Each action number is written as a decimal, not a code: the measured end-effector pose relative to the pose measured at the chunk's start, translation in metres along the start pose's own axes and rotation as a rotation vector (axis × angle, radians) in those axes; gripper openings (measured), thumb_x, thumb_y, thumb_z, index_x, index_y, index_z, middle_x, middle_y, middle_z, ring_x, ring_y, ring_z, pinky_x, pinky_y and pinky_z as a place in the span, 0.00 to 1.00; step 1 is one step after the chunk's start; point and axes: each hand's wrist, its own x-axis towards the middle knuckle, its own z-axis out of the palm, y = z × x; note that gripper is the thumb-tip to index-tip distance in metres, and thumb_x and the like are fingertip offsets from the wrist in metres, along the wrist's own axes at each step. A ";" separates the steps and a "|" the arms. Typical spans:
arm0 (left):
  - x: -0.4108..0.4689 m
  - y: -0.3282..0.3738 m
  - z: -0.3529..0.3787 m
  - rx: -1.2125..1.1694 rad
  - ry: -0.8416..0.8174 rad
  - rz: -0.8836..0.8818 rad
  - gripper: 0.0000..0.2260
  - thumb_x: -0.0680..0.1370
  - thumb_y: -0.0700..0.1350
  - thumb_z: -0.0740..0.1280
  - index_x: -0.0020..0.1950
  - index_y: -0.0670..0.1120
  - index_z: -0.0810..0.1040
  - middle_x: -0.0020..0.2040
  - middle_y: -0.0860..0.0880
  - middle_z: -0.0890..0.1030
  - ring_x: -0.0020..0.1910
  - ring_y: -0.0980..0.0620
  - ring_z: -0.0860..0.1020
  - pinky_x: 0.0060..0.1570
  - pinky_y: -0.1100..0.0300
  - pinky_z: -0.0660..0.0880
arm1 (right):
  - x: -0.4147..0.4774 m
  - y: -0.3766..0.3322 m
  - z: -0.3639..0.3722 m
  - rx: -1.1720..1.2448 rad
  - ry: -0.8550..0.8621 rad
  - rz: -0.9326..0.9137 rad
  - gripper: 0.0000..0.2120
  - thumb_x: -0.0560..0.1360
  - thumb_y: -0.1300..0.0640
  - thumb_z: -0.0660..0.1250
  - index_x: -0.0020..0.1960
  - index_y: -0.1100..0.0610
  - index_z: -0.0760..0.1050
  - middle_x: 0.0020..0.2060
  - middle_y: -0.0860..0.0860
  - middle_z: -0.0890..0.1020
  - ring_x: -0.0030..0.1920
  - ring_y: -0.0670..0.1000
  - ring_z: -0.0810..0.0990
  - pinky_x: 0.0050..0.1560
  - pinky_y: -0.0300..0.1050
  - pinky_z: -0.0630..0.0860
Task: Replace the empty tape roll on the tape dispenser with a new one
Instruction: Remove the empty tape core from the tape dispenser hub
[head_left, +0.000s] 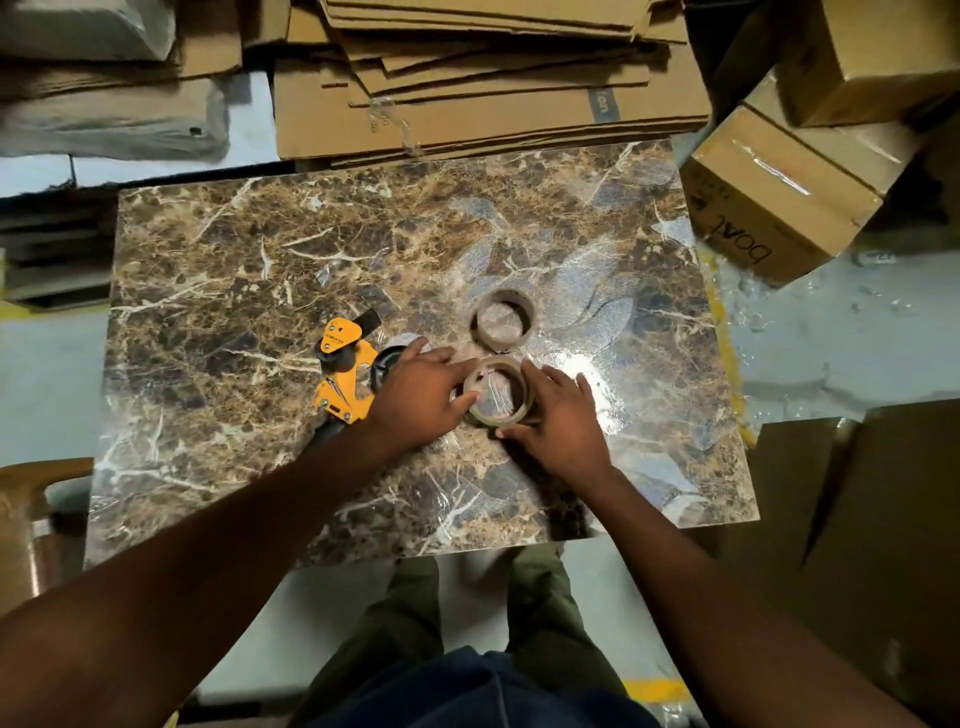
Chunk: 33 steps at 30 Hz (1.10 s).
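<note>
Both my hands are on the near tape roll (498, 391), flat on the marble table (218, 270) beside the yellow dispenser (345, 375). Left hand (418, 397) and right hand (558, 415) have fingers loosely spread against its rim. Picking it up is the step, I reckon; next it needs a proper grip.

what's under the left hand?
The left hand covers the dispenser's right side; its fingertips touch the near roll. Whether the spindle holds a core is hidden.

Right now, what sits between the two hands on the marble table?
In the head view, a tape roll lies flat between the left hand and right hand, with fingers of both touching its rim.
</note>
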 end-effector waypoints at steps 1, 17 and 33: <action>-0.002 0.001 -0.005 -0.015 0.005 -0.008 0.27 0.79 0.61 0.66 0.75 0.51 0.77 0.66 0.39 0.82 0.70 0.43 0.77 0.79 0.45 0.56 | 0.000 -0.001 -0.002 -0.007 0.008 -0.001 0.47 0.67 0.35 0.77 0.79 0.52 0.66 0.71 0.53 0.78 0.75 0.57 0.71 0.80 0.63 0.57; -0.064 -0.061 -0.061 -0.406 0.191 -0.344 0.40 0.72 0.78 0.62 0.76 0.55 0.76 0.74 0.53 0.75 0.75 0.50 0.70 0.77 0.43 0.65 | 0.031 -0.107 -0.031 0.168 0.010 -0.201 0.44 0.66 0.41 0.82 0.77 0.51 0.71 0.72 0.59 0.76 0.76 0.62 0.68 0.76 0.65 0.63; -0.067 -0.089 -0.076 0.026 -0.144 -0.123 0.31 0.82 0.68 0.58 0.84 0.63 0.54 0.85 0.59 0.47 0.85 0.49 0.48 0.80 0.37 0.46 | 0.061 -0.112 -0.008 -0.027 -0.125 -0.320 0.40 0.68 0.48 0.81 0.76 0.50 0.70 0.69 0.53 0.80 0.69 0.58 0.76 0.70 0.56 0.70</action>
